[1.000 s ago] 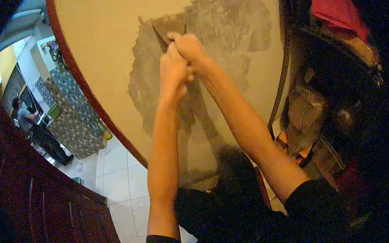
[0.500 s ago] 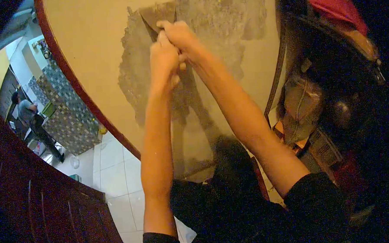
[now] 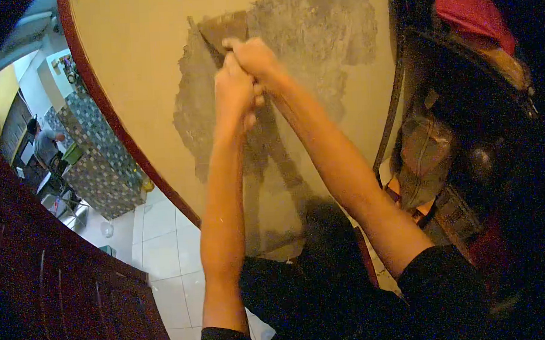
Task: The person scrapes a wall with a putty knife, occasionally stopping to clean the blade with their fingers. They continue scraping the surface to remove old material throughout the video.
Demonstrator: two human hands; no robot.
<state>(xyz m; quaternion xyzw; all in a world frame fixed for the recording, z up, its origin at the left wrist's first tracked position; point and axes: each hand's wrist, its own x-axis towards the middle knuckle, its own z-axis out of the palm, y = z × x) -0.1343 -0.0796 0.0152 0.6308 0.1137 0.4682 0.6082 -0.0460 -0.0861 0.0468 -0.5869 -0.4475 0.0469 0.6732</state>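
Both my hands grip a scraper point(image 3: 224, 30) with a wide, flared blade. Its blade lies against a yellow wall point(image 3: 137, 72), at the upper left of a rough grey patch point(image 3: 315, 34) where the surface coat is gone. My right hand point(image 3: 255, 56) is closed near the blade, with the thumb towards it. Just below, my left hand point(image 3: 235, 91) is wrapped round the handle, which the fingers mostly hide. Shadows of my arms fall on the wall beneath.
Dark red wooden trim point(image 3: 102, 95) borders the wall on the left. Beyond it, a person point(image 3: 47, 146) stands near a mosaic-tiled wall point(image 3: 105, 177). A dark panelled door point(image 3: 64, 270) fills the lower left. On the right are a red cloth point(image 3: 475, 9) and a bag point(image 3: 426, 148).
The view has shifted slightly, so the wall sits a little further right and lower. My hands keep their grip, and the blade is slightly further left on the patch. The distant person has shifted posture.
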